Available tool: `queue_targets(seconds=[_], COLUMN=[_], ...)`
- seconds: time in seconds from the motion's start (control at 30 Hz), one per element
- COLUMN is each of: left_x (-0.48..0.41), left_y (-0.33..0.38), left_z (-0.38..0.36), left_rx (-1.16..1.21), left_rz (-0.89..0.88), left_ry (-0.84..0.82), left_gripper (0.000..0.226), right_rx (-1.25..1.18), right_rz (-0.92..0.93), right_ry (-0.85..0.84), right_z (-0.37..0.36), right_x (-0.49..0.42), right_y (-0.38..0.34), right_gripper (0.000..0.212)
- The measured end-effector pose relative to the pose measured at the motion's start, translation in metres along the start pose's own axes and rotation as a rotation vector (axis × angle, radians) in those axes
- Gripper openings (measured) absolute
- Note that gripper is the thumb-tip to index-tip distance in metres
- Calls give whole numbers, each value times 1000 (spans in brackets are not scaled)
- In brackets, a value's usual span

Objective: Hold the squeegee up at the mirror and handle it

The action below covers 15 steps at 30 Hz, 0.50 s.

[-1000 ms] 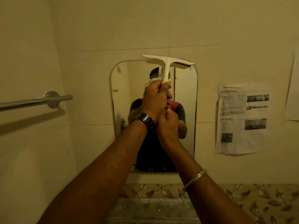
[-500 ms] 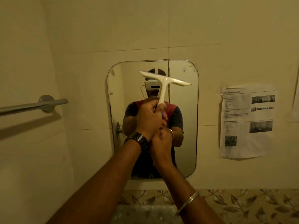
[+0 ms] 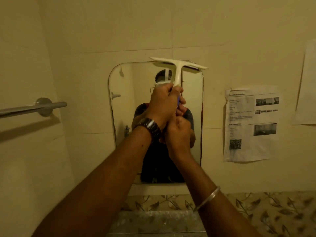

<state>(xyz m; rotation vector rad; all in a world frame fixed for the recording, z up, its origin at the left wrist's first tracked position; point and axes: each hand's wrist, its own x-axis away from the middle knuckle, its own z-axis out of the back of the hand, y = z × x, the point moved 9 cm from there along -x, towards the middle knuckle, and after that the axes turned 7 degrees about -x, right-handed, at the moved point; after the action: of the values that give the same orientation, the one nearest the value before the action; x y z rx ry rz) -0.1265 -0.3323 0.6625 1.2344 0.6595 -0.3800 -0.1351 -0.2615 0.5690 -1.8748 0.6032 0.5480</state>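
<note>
A white T-shaped squeegee point(image 3: 177, 65) has its blade at the top edge of a rounded wall mirror point(image 3: 124, 117). My left hand point(image 3: 162, 103), with a dark watch at the wrist, grips the squeegee's handle. Just below it, my right hand point(image 3: 178, 134) is curled round the lower end of the handle, with a silver bangle on its forearm. The mirror reflects a person in a dark shirt behind my hands.
A metal towel bar point(image 3: 34, 108) juts from the left wall. A printed paper sheet point(image 3: 251, 125) is stuck to the tiles right of the mirror, another paper point(image 3: 307, 86) at the far right edge. A leaf-patterned tile band point(image 3: 256, 209) runs below.
Half a second ago the squeegee blade was lower on the mirror; both hands have lifted it back up to the mirror's top edge.
</note>
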Motion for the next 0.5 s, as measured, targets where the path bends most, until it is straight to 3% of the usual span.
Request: queue_targets(seconds=[0.2, 0.5], left_x=[-15, 42], left_y=[-3, -61], left_z=[-4, 4], left_rx=[-2, -75], left_rz=[100, 186], left_ry=[-22, -22], left_gripper=[28, 30], right_rx=[32, 51], right_rz=[-49, -162], right_ry=[9, 18], right_z=[0, 8], right_x=[-9, 58], right_y=[0, 51], right_gripper=[45, 42])
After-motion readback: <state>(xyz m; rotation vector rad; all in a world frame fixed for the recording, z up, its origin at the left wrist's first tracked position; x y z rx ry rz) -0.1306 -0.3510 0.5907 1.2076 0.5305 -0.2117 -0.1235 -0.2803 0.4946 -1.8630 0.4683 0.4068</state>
